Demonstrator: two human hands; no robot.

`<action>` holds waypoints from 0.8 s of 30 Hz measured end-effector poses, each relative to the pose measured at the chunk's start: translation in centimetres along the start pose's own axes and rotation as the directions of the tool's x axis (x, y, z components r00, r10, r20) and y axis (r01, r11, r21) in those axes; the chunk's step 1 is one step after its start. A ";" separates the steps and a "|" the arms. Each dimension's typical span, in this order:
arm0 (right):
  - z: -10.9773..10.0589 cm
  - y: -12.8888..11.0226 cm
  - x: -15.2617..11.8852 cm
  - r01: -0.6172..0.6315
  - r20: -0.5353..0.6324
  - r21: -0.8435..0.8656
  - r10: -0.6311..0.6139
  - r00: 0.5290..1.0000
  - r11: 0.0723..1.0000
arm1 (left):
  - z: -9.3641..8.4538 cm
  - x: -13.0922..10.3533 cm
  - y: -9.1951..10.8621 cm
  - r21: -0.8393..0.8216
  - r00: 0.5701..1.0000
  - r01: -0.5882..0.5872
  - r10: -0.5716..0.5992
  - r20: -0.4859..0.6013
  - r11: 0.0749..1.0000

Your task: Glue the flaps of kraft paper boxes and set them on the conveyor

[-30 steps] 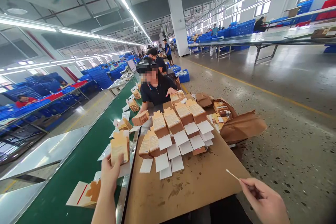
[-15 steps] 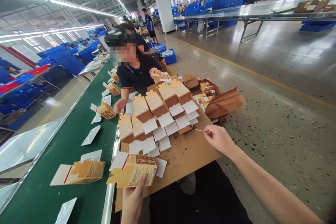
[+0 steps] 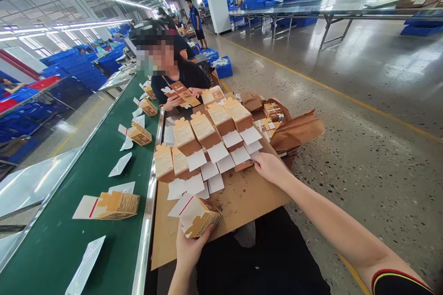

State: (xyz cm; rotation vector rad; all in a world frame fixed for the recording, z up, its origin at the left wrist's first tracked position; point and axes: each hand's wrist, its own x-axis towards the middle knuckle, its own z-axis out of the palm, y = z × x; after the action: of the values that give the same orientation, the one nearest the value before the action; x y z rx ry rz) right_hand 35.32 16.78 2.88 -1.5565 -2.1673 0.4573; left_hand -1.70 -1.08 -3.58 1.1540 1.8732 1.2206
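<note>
My left hand [image 3: 194, 243] is wrapped round a yellow-brown carton [image 3: 204, 221] with white flaps and a red strip, tilted above the near edge of the cardboard sheet [image 3: 242, 207]. Several similar cartons [image 3: 202, 133] stand stacked on the sheet, their white flaps pointing toward me. At the right side of this stack is my right hand [image 3: 265, 166], fingers closed at the flaps; what it grips is hidden. Across the stack, a person's hands [image 3: 176, 100] hold another brown carton piece [image 3: 185, 94].
On the left runs a green conveyor belt [image 3: 100, 239] with a metal rail, bearing cartons [image 3: 119, 205] and silvery packets [image 3: 86, 265]. Crumpled brown paper [image 3: 297, 131] lies beyond the sheet at right. Blue crates [image 3: 222, 67] stand on the floor behind.
The carton in my left hand has turned, its flaps now up and left. My right hand has moved left to the stack's flaps. The other person's hands have come together round a carton piece.
</note>
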 end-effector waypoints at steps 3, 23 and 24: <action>-0.3 -0.2 0.9 0.002 0.022 -0.012 -0.002 1.000 1.000 | 0.0 -0.1 -0.2 -0.010 1.000 -0.011 0.011 -0.011 1.000; 13.1 -12.2 -12.6 0.325 -0.122 0.312 -0.302 0.945 0.893 | 1.1 0.2 1.2 -0.233 0.982 0.096 -0.131 -0.138 0.968; 13.3 -12.1 -12.5 0.331 -0.113 0.300 -0.311 0.944 0.895 | 1.2 0.1 1.2 -0.227 0.981 0.081 -0.118 -0.154 0.970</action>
State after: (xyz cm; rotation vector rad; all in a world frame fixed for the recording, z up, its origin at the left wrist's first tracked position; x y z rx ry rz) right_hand 22.08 0.92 -4.27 -1.0043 -2.1235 0.6012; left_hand -0.30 -0.30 -2.91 0.8515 1.8357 1.4640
